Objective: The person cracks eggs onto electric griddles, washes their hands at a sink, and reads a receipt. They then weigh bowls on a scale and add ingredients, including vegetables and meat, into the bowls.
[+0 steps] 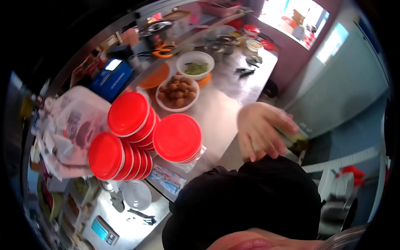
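Note:
My right hand (264, 131) is lifted beside the steel counter (221, 125), in front of my black sleeve (250, 187). Its fingers are spread and bent downward, slightly blurred, with nothing in them. My left hand does not show. Nearest on the counter are several round tubs with red lids (177, 137), some stacked upright and some leaning in a row. Behind them, a white bowl (178, 110) holds round brown balls, and another white bowl (183, 62) holds green shreds.
White plastic bags (79, 125) and a blue device with a lit screen (114, 79) line the counter's back. Orange-handled scissors (164, 51) lie beyond. A printed packet (166, 179), clear tub (136, 194) and scale (104, 231) are at lower left. A pale door (346, 83) stands at right.

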The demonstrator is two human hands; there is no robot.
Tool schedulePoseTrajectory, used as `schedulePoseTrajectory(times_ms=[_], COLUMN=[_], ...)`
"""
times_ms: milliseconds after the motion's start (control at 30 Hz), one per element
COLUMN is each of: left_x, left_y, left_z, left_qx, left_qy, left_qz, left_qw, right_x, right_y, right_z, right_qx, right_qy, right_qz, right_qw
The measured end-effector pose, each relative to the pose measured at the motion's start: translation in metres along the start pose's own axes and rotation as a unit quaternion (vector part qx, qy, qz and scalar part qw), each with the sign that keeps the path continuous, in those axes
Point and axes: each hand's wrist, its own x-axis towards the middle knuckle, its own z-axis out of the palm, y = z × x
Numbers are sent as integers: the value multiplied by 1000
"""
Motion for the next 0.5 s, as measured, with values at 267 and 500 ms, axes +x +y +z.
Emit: schedulePoseTrajectory(times_ms=[267,500], left_x=[7,11], left_y=[-20,-24], left_z=[29,31], left_qx=[136,210], left_qy=[26,37], left_qz=[-20,-63], left_qw=[990,975], right_x=[-12,-20], right_y=[-7,-26], right_z=[-10,-21], right_qx=[198,-34], right_qy=[40,-1], right_qz=[-91,28], right_qw=[975,999])
